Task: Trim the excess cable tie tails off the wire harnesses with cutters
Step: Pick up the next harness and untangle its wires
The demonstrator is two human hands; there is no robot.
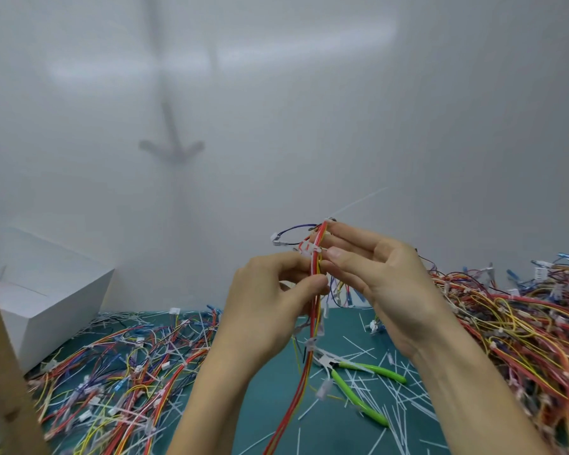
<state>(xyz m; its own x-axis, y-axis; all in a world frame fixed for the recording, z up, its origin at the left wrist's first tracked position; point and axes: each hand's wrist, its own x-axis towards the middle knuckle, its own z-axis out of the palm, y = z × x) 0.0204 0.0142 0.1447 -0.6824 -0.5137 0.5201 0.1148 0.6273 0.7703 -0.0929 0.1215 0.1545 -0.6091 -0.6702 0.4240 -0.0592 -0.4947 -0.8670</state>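
While the left hand [270,290] and right hand [385,277] both pinch a red-and-yellow harness [315,267] above the counter [339,320], its long tie tail [358,202] uncut, the cutters [352,394] lie ungripped among snipped tails [404,399] (the right-side heap [523,330] probably awaits trimming).
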